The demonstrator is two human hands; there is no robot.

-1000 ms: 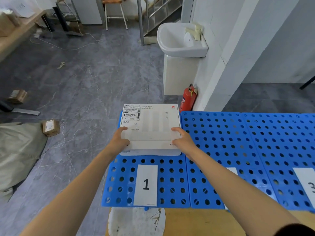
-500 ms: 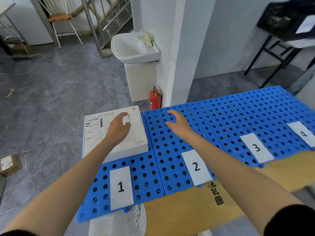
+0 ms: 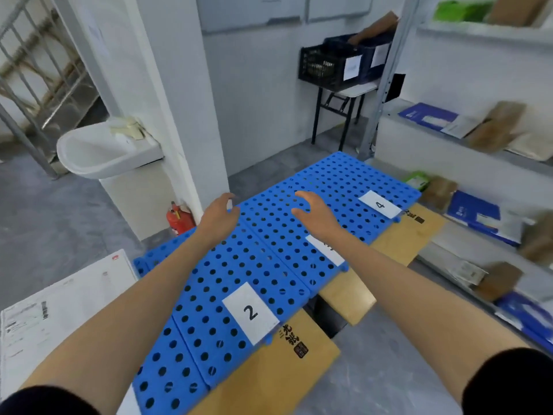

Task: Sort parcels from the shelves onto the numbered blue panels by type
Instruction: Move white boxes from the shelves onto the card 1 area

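White flat parcel box (image 3: 59, 319), 8 o'clock, beside blue panels (image 3: 215, 265) | label "2" (image 3: 250, 313), 6 o'clock | left hand (image 3: 220, 218), right hand (image 3: 314, 212), 12 o'clock, empty above panels, fingers spread, loosely bent | parcel shelves (image 3: 434, 154), 3 o'clock.

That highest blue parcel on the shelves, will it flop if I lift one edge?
The blue parcel looks thin and lies flat, so it probably bends somewhat when lifted by one edge. Being that thin, it is likely light, and unlikely to roll or tip.
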